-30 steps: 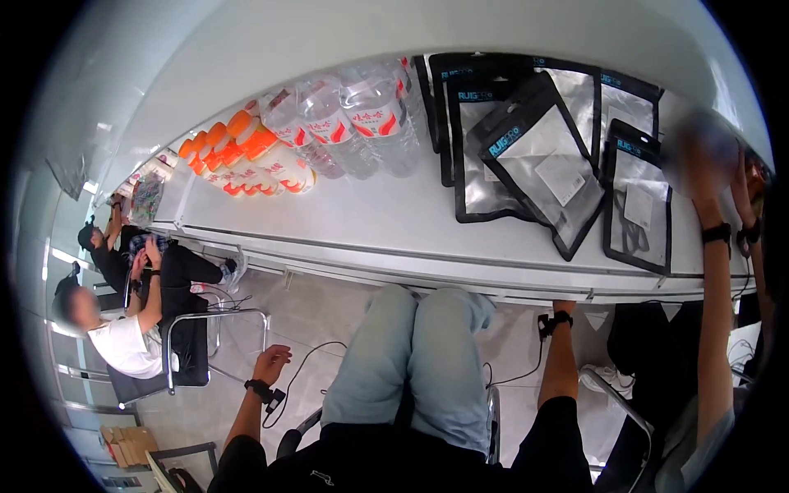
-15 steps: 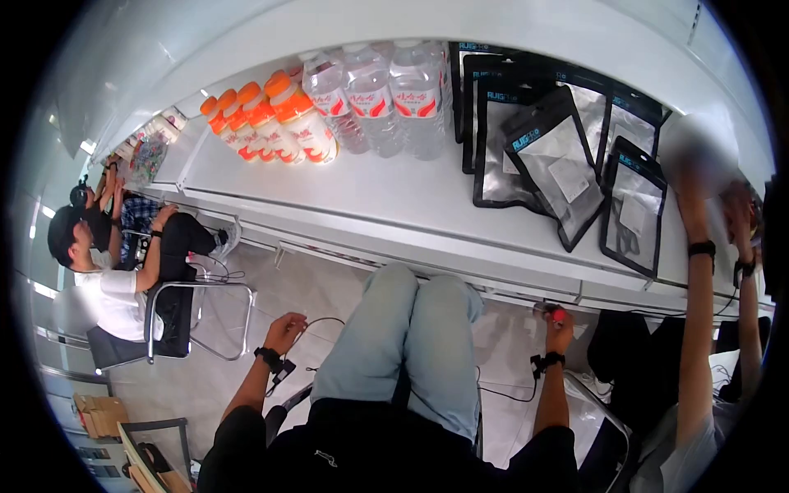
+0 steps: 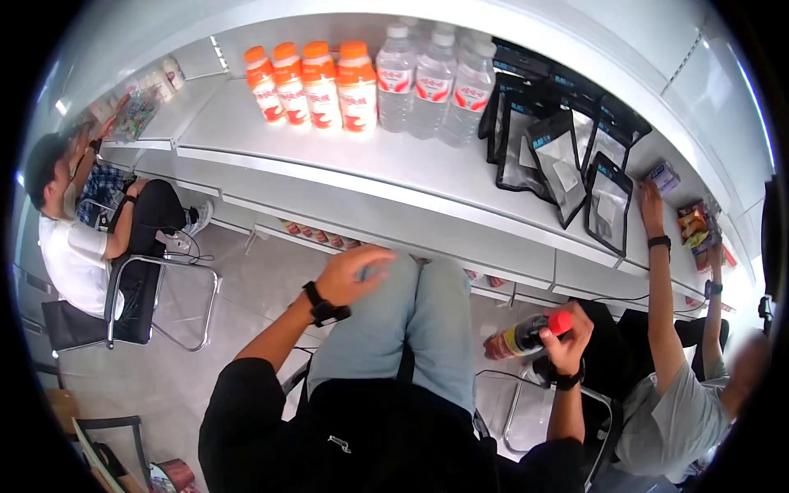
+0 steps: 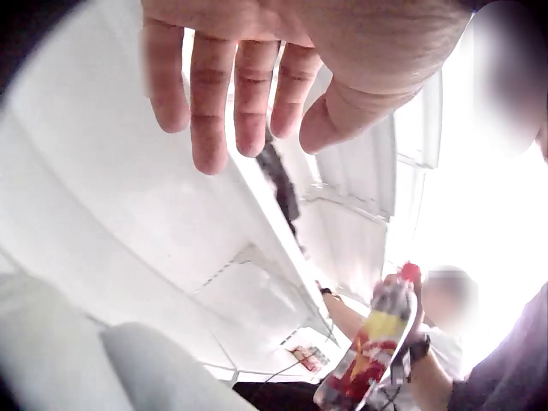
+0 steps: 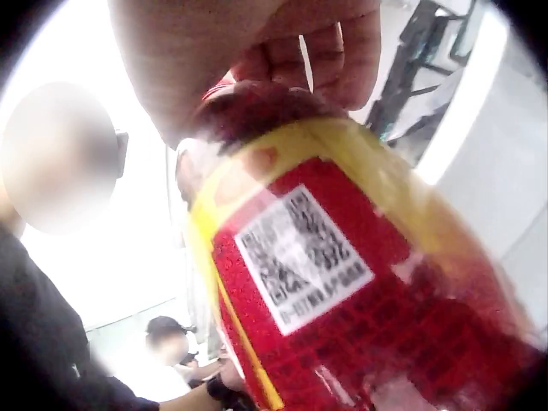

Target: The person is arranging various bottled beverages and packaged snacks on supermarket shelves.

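A red-capped bottle with a red and yellow label [image 3: 518, 338] is held by the neck in my right hand [image 3: 569, 338], tilted, to the right of my knees. The right wrist view shows the bottle's label [image 5: 300, 257] up close, with a square code on it, under my right hand [image 5: 282, 43]. My left hand [image 3: 355, 275] hovers over my left thigh with its fingers extended and nothing in it. In the left wrist view, fingers and thumb of my left hand [image 4: 282, 51] hang apart, and the bottle [image 4: 370, 347] shows farther off.
On the shelf [image 3: 329, 160] stand orange-capped bottles [image 3: 319, 90], water bottles [image 3: 431, 86] and black-edged pouches [image 3: 563, 168]. A lower shelf [image 3: 353, 215] runs beneath. A person in grey [image 3: 674, 403] reaches onto the shelf at right; another person [image 3: 78, 238] sits at left.
My right hand has come up with the bottle, now plainly in view. My left hand has moved up and right, over my thigh. The view has shifted, showing the lower shelf.
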### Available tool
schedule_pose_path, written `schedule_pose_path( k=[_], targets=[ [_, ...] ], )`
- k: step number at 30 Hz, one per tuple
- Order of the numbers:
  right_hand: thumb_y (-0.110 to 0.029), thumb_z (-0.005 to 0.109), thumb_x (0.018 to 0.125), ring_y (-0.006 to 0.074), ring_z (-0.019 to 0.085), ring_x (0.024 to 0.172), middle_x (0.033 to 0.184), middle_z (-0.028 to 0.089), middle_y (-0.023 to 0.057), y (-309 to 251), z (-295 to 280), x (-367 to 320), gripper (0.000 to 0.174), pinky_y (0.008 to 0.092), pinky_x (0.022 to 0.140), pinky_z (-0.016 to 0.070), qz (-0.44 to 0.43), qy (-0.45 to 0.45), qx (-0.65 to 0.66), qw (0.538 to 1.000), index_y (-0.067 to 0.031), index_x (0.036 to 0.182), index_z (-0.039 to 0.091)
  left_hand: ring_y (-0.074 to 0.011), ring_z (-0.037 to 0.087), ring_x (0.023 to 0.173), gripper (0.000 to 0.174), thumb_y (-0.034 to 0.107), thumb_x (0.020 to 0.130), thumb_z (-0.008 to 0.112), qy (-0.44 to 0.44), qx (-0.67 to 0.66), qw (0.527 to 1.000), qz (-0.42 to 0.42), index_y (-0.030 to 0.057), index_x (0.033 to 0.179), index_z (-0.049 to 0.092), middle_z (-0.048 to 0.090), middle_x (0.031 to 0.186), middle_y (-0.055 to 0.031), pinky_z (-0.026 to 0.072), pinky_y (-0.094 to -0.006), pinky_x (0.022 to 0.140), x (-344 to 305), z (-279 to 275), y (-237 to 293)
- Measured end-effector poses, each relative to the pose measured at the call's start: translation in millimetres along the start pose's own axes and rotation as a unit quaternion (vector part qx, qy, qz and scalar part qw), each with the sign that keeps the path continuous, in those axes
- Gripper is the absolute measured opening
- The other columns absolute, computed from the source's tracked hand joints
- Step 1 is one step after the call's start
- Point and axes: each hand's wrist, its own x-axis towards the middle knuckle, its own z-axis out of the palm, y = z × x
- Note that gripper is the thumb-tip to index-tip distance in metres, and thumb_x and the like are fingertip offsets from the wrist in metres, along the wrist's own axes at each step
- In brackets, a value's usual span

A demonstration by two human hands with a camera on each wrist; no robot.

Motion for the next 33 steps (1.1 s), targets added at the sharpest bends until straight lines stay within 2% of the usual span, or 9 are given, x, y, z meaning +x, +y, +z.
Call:
schedule_pose_path(
  k=[2,4,6,8,14,18,26,29,33],
  targets=[
    [-0.036,0.083,0.075,0.0255,0.063,0.072,0.078,0.065,0.0115,-28.3,21.7,38.3,0.042,0.0335,0.067,0.0494,-0.075,0.006,0.038,0.996,0.0012,0.081,0.066,-0.0268,0.067,0.101,0.033,0.003,0.085,0.069,0.031,0.118,0.984,0.128,0.0032,0.119,0.065,0.069,0.112,-0.0128,0.0526,-0.0349,0.086,24.7,-13.3,31.0],
    [-0.039,0.083,0.076,0.0256,0.063,0.072,0.079,0.065,0.0122,-49.5,43.3,67.3,0.045,0.0338,0.067,0.0498,-0.129,0.015,0.060,0.990,0.0017,0.080,0.065,-0.0342,0.062,0.111,0.038,0.011,0.084,0.070,0.124,0.154,0.970,0.142,0.0073,0.121,0.064,0.066,0.119,-0.0136,0.0502,-0.0413,0.095,46.9,-38.5,26.1],
    [-0.041,0.083,0.077,0.0256,0.063,0.073,0.081,0.065,0.0127,-66.7,65.8,89.6,0.047,0.0338,0.067,0.0499,-0.171,0.034,0.078,0.982,0.0022,0.081,0.065,-0.0340,0.061,0.114,0.036,0.009,0.085,0.069,0.208,0.138,0.962,0.110,0.0064,0.120,0.064,0.064,0.123,-0.0145,0.0505,-0.0414,0.094,78.8,-73.1,-4.3],
    [-0.042,0.082,0.077,0.0256,0.063,0.073,0.082,0.064,0.0131,-83.4,92.5,98.1,0.048,0.0338,0.067,0.0499,-0.193,0.062,0.108,0.973,0.0026,0.081,0.064,-0.0335,0.059,0.117,0.034,0.011,0.086,0.068,0.211,0.228,0.948,0.063,0.0074,0.120,0.063,0.060,0.129,-0.0134,0.0487,-0.0402,0.097,106.6,-95.7,-44.7],
    [-0.047,0.081,0.080,0.0251,0.063,0.072,0.081,0.065,0.0129,-105.0,131.5,103.0,0.053,0.0333,0.065,0.0504,-0.220,0.031,0.162,0.961,0.0028,0.085,0.065,-0.0344,0.050,0.131,0.047,0.011,0.090,0.063,0.182,0.191,0.964,0.021,0.0031,0.134,0.053,0.042,0.149,-0.0167,0.0434,-0.0401,0.108,133.6,-92.9,-93.4],
    [-0.045,0.083,0.079,0.0238,0.063,0.071,0.080,0.065,0.0116,-105.0,136.9,92.4,0.050,0.0323,0.064,0.0502,-0.204,-0.033,0.170,0.964,0.0018,0.084,0.066,-0.0335,0.047,0.135,0.056,0.011,0.089,0.063,0.161,0.219,0.962,0.018,0.0029,0.142,0.047,0.036,0.154,-0.0170,0.0426,-0.0392,0.109,131.4,-89.6,-100.0],
    [-0.040,0.084,0.078,0.0228,0.062,0.068,0.078,0.065,0.0104,-98.7,143.2,84.1,0.045,0.0315,0.063,0.0495,-0.197,-0.033,0.166,0.966,0.0008,0.084,0.067,-0.0331,0.050,0.132,0.056,0.020,0.090,0.063,0.142,0.306,0.941,-0.002,-0.0006,0.140,0.049,0.029,0.157,-0.0199,0.0480,-0.0409,0.102,133.2,-87.6,-91.7],
    [-0.039,0.084,0.078,0.0230,0.062,0.070,0.078,0.065,0.0105,-96.3,143.8,84.1,0.044,0.0316,0.063,0.0495,-0.191,-0.035,0.166,0.967,0.0007,0.084,0.067,-0.0364,0.059,0.118,0.056,0.023,0.088,0.064,0.169,0.330,0.929,0.020,0.0012,0.138,0.051,0.031,0.157,-0.0201,0.0515,-0.0440,0.094,133.6,-85.1,-92.8],
    [-0.038,0.084,0.078,0.0238,0.062,0.071,0.079,0.065,0.0114,-92.6,141.6,82.1,0.043,0.0324,0.065,0.0496,-0.180,-0.032,0.162,0.970,0.0008,0.084,0.066,-0.0362,0.053,0.127,0.056,0.023,0.091,0.062,0.140,0.334,0.932,-0.028,-0.0001,0.140,0.050,0.029,0.157,-0.0201,0.0486,-0.0425,0.101,131.8,-85.3,-83.8]
  ],
)
